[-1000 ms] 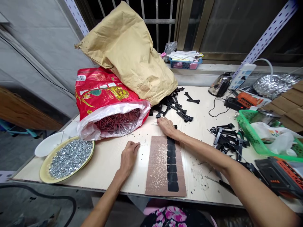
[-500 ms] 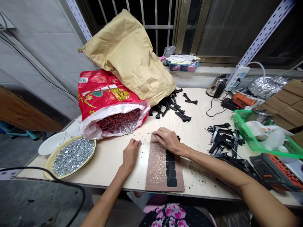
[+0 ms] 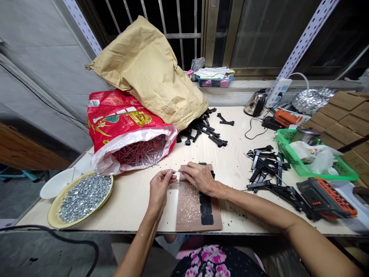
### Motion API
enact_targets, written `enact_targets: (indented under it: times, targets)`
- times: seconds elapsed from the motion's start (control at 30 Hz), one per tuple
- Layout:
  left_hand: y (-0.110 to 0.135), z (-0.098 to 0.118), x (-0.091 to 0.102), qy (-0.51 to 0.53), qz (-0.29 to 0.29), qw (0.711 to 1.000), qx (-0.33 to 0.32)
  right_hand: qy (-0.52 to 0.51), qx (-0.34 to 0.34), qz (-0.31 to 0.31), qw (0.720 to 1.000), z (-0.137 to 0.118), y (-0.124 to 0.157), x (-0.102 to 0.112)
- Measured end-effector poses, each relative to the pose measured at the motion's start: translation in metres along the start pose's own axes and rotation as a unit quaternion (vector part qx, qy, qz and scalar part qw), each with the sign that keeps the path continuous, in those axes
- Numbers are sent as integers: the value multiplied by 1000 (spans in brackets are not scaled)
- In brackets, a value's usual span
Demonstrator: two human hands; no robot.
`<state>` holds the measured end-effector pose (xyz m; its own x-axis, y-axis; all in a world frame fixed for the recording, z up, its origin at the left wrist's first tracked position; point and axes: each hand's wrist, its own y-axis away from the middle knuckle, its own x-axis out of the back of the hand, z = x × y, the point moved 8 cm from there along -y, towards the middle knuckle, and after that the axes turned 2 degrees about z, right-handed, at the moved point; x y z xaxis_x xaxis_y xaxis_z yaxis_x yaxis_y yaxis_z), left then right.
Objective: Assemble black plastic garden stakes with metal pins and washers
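Observation:
My right hand [image 3: 198,177] pinches a thin metal rod [image 3: 175,171], like a long screw or pin, over the top left of a brown board [image 3: 187,227]. The rod points left to the fingertips of my left hand [image 3: 160,186], which are closed at its end. Whatever they hold is too small to make out. Under my right hand the board carries pale small granules [image 3: 190,207] and a column of black rounded squares [image 3: 206,219]. Left of my hands, a red bag [image 3: 115,111] lies with its mouth toward me, full of long reddish screws or nails [image 3: 140,152].
A yellow bowl [image 3: 52,209] of small silvery metal pieces [image 3: 85,196] stands at the left edge by a white bowl [image 3: 50,188]. A tan sack [image 3: 152,73] leans behind the red bag. Black plastic parts [image 3: 213,134] lie behind; more [image 3: 263,165] lie right, near a green basket [image 3: 348,171].
My left hand has risen from the small pale bits on the table to the rod's end, its fingers now pinched there. My right hand keeps the rod. The view has shifted slightly.

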<state>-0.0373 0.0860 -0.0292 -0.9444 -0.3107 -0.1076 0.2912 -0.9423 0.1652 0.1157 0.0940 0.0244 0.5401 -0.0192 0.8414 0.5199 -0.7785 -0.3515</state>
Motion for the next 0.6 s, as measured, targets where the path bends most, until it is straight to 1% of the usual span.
enact_targets:
  times: [0.07,0.13,0.27,0.4,0.6]
  targets:
    - [3,4,-7,28,-6,1000,2,21,-9,-2,1000,2,1,2]
    - [4,6,-12,33,-14,999,1,42,-9,2,999,3,3,6]
    - [3,8,-15,29,-27,999,-7,79,11,23,997,0,6,13]
    - [2,7,-19,25,-45,999,7,113,20,46,992,-2,8,19]
    - [4,8,-31,4,-84,996,23,139,21,68,988,1,13,24]
